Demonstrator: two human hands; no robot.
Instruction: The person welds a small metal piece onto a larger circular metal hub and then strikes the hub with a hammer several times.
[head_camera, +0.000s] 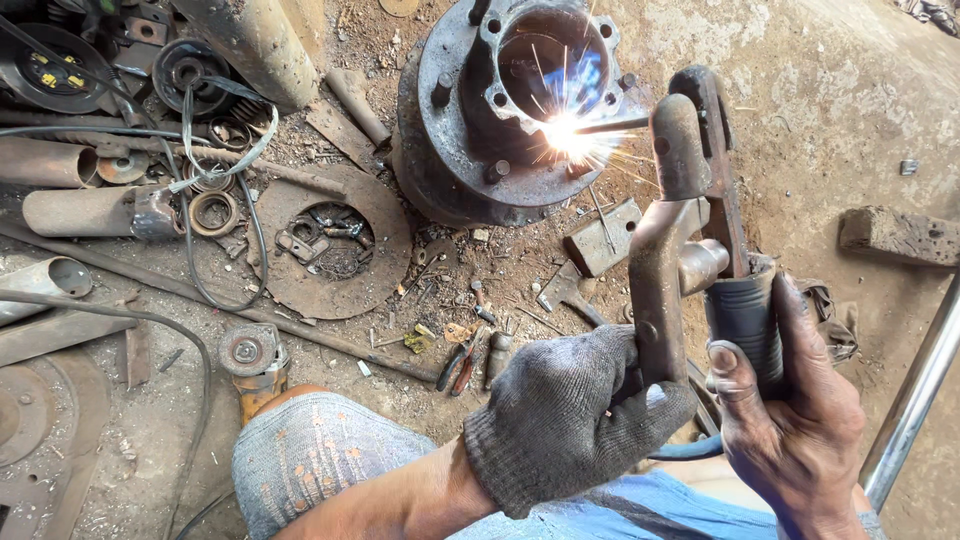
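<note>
My right hand (800, 410), bare, grips the ribbed dark handle of a rusty electrode holder (700, 200). My left hand (570, 420), in a grey knitted glove, clasps the holder's lower lever arm. The welding rod (610, 125) reaches left from the holder's jaw to a bright spark (568, 132) on the rim of a rusty wheel hub (500, 110) lying on the dirt ground. Sparks fly out around the contact point.
A rusty disc (335, 245) holding small parts lies left of the hub. Pipes (70, 210), rings and cables crowd the far left. An angle grinder (250, 355) sits by my knee. Pliers (460, 365), a metal block (600, 235), a brick (900, 235) and a shiny tube (920, 390) are nearby.
</note>
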